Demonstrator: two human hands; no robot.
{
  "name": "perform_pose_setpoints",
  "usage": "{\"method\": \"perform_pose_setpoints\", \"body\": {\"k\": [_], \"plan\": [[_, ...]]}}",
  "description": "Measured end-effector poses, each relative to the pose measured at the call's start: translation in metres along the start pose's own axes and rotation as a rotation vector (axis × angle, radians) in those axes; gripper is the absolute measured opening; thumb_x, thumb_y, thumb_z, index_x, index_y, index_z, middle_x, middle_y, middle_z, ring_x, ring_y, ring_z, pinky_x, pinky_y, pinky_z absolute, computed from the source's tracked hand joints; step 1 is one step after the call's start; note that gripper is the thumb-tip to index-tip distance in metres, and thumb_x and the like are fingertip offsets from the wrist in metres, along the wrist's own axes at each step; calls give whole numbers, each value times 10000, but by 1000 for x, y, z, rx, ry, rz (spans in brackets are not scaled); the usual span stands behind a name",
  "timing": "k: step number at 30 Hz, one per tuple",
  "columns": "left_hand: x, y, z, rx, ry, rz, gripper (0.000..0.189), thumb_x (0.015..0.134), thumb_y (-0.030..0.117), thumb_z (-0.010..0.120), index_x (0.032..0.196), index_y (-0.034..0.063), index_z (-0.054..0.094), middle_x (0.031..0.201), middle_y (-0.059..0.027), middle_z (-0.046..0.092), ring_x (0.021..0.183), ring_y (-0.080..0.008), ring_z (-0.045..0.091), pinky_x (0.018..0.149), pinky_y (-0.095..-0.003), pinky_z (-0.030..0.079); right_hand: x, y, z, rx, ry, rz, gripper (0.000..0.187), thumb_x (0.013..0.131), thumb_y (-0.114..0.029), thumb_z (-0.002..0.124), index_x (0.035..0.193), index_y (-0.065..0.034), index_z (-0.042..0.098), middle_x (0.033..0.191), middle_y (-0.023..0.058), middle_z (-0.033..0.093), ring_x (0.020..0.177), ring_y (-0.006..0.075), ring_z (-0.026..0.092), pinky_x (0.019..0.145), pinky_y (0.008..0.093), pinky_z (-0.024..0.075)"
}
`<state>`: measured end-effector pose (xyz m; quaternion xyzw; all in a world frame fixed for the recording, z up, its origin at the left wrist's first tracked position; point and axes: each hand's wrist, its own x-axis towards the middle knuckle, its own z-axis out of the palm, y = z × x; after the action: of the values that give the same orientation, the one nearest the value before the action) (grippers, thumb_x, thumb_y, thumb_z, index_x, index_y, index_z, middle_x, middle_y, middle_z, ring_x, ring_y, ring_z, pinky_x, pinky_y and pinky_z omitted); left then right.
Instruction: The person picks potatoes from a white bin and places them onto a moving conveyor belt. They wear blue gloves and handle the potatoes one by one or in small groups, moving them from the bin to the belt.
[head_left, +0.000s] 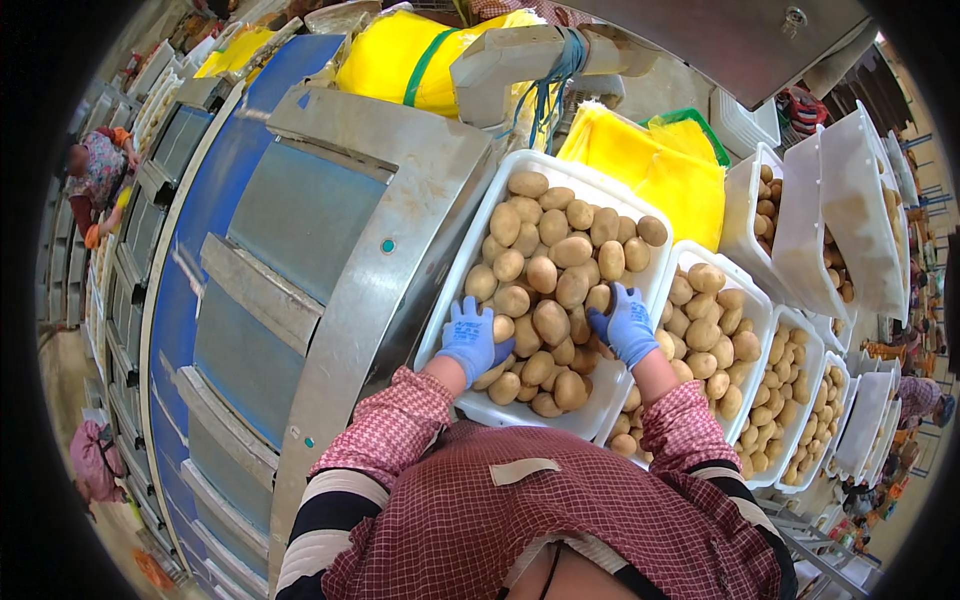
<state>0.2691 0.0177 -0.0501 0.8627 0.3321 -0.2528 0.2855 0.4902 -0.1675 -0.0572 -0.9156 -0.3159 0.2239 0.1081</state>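
A white plastic crate (466, 279) full of potatoes (551, 322) lies before me, beside the metal edge of a conveyor. At the crate's left side, my left hand (472, 341), in a blue coated glove, has its fingers spread against a small potato (503, 328). My right hand (624, 324), gloved alike, is at the right side of the heap; its thumb and fingers curve around a potato (598, 298), and whether it grips it is unclear. The left thumb is partly hidden among the potatoes.
The conveyor (292, 217) with metal dividers runs along my left. More potato crates (761, 289) line up on my right. Yellow mesh bags (645, 180) lie behind the crate, below a metal arm (510, 64) with blue ties. A person (101, 176) is beyond the conveyor.
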Motion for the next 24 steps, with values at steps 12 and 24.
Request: {"method": "perform_pose_setpoints", "body": {"k": [12,24], "plan": [[35,-48,75,-270,463,216,474,814,442,802,1072,50,732,1298,-229,634,1310,-445,515,1158,-515,401,6,19,-4,163,-25,-177,578,822,-309,832,1294,-65,602,1239,226,648,1138,430,644,976,482,534],[18,-39,46,-317,330,160,641,812,452,811,1245,-2,677,1472,-274,477,1379,-457,447,1184,-481,397,-38,-49,1,379,-405,-355,704,818,-401,863,1400,-85,624,1398,275,570,1215,434,626,1036,446,528]]}}
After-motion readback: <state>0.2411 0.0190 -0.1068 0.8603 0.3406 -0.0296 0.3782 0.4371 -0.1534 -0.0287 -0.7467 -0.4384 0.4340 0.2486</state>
